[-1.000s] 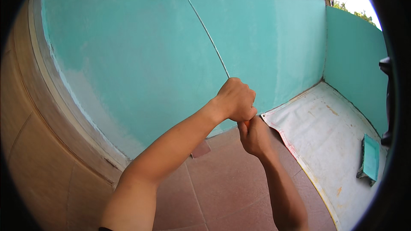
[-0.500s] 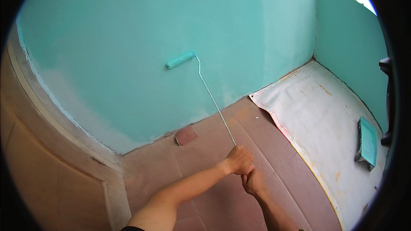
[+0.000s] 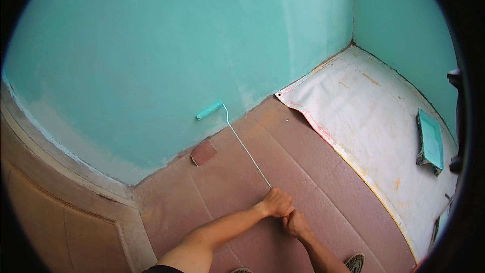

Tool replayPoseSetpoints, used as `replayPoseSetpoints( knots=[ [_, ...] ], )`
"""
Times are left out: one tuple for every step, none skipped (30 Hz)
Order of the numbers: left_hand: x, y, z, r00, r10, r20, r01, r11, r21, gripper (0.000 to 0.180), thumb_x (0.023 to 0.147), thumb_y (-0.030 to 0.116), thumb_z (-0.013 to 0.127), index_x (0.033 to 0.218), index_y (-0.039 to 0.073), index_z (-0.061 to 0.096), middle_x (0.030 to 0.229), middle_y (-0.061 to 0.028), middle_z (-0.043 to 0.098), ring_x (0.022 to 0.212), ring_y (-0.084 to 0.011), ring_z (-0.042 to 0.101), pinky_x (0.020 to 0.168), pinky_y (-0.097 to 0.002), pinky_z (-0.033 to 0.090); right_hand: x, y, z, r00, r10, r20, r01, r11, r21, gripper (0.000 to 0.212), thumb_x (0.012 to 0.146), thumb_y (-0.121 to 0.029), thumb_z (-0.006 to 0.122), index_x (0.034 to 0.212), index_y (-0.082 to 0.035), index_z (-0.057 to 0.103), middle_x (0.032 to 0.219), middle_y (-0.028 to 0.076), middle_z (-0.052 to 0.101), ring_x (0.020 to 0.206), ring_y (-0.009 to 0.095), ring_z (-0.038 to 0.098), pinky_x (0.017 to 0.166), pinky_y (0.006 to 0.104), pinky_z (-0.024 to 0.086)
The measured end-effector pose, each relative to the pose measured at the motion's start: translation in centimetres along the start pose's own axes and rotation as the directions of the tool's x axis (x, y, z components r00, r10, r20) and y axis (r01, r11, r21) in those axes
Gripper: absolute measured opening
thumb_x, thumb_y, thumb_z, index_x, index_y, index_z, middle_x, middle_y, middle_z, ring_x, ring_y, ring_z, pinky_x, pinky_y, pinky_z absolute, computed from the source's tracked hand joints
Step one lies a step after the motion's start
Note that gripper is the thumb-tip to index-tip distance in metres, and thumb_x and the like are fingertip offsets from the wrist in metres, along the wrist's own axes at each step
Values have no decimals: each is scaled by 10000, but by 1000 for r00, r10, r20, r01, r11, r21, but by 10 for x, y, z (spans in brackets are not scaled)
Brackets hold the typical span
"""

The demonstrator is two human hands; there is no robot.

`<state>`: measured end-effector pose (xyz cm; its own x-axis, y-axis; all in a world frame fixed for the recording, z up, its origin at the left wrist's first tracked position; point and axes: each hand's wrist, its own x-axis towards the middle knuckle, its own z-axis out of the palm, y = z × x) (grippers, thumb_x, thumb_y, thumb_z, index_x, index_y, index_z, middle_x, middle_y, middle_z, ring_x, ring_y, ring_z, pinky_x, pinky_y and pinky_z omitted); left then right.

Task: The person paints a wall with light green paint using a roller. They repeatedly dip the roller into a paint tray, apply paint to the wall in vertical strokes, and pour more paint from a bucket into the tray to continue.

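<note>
A paint roller (image 3: 209,110) with a turquoise-coated sleeve rests against the low part of the turquoise wall (image 3: 166,45), just above the floor line. Its thin bent metal rod runs down toward me. My left hand (image 3: 278,202) is closed around the handle end, fingers wrapped. Right below and touching it, my right hand (image 3: 296,224) is closed around the same handle, which both fists hide. Paler, thinly covered patches show along the wall's bottom edge and lower left.
A turquoise-filled paint tray (image 3: 430,140) lies on a whitish sheet (image 3: 353,96) at the right. A loose reddish-brown tile piece (image 3: 204,153) sits on the tiled floor (image 3: 242,172) by the wall. A brown panelled door (image 3: 55,217) with its frame stands at left. One shoe (image 3: 355,262) shows below.
The roller has moved down the wall, close to its base. Both hands have drawn lower and nearer to me. The view has tilted downward, bringing the shoes in.
</note>
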<state>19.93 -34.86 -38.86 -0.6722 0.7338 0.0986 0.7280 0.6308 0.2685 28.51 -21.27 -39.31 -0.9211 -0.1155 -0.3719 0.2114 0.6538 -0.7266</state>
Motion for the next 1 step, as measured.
replayPoseSetpoints(
  knots=[
    [1, 0, 1, 1000, -17, 25, 17, 1000, -14, 390, 731, 402, 609, 548, 62, 664, 554, -177, 613, 528, -360, 636, 541, -471, 498, 0, 1, 0, 1000, 9, 8, -9, 1000, -13, 283, 863, -218, 591, 985, 32, 641, 946, 299, 651, 953, 452, 624, 831, 504, 505]
  ],
)
